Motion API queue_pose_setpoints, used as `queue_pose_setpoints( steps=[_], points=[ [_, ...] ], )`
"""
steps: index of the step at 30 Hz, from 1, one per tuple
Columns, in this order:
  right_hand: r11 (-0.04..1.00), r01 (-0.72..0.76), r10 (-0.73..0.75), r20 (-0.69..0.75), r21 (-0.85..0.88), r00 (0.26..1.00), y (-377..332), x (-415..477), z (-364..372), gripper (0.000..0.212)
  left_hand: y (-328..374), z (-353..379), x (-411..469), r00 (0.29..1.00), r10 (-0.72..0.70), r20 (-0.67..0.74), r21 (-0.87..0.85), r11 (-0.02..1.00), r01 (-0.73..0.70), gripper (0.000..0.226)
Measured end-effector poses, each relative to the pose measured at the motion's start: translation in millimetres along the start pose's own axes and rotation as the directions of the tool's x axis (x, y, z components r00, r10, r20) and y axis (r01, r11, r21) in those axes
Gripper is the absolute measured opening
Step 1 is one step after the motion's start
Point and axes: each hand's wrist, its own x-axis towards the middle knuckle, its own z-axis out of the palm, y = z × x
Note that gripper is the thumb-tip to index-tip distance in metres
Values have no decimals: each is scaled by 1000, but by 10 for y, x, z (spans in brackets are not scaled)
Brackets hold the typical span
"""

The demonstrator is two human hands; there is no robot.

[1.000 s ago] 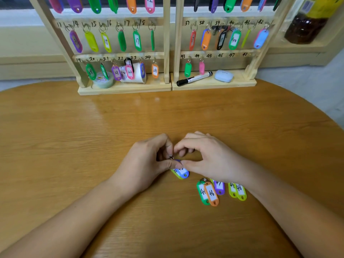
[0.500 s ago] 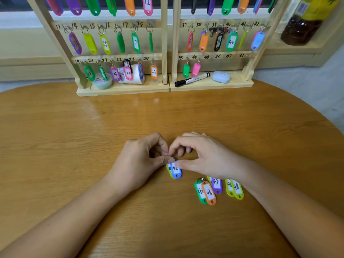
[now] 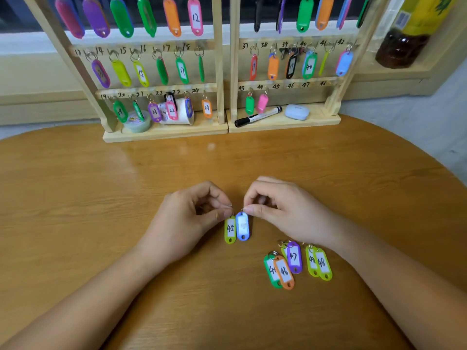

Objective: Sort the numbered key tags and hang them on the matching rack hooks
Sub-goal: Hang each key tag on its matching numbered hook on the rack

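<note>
My left hand (image 3: 187,218) pinches the ring of a lime tag marked 45 (image 3: 230,229), which hangs down over the table. Right beside it my right hand (image 3: 283,213) pinches the ring of a blue tag (image 3: 242,226) whose label is washed out by glare. On the table below my right wrist lie loose tags: a green tag (image 3: 271,272) under an orange 46 (image 3: 285,272), a purple 47 (image 3: 294,257) and two lime tags with 48 (image 3: 322,263). Two wooden racks (image 3: 225,59) stand at the table's far edge; the hooks under 45 to 48 (image 3: 298,85) are bare.
On the right rack's base lie a black marker (image 3: 257,116) and a pale blue case (image 3: 297,112). The left base holds a tape roll (image 3: 136,122) and a tipped white cup (image 3: 180,113). A dark bottle (image 3: 406,34) stands at the back right. The round wooden table (image 3: 101,198) drops off at right.
The two tags, held together as one overlapping pair, have been pulled apart. Each hand now holds one by its ring, and they hang side by side.
</note>
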Motion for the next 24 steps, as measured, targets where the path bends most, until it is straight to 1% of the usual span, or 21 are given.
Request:
queue_pose_setpoints(
  steps=[5, 10, 14, 18, 21, 24],
  points=[
    [999, -34, 35, -114, 14, 993, 69, 65, -363, 9, 142, -54, 273, 999, 33, -7, 0, 999, -33, 12],
    [994, -112, 113, -254, 15, 961, 307, 296, -803, 9, 312, -44, 720, 991, 126, -39, 33, 992, -125, 16],
    [991, -131, 118, -418, -2, 901, 536, 604, -1083, 7, 448, 25, 1138, 983, 176, -55, 16, 984, -175, 17],
    [990, -134, 138, -553, 47, 822, 779, 935, -1244, 9, 551, 149, 1568, 975, 195, -102, 62, 980, -189, 18],
    [983, -139, 183, -618, 120, 765, 828, 1139, -1309, 14, 654, 230, 1854, 964, 217, -156, 81, 975, -207, 16],
    [980, -168, 197, -644, 106, 739, 807, 1271, -1344, 21, 750, 288, 2102, 946, 250, -208, 106, 967, -233, 14]
  ],
)
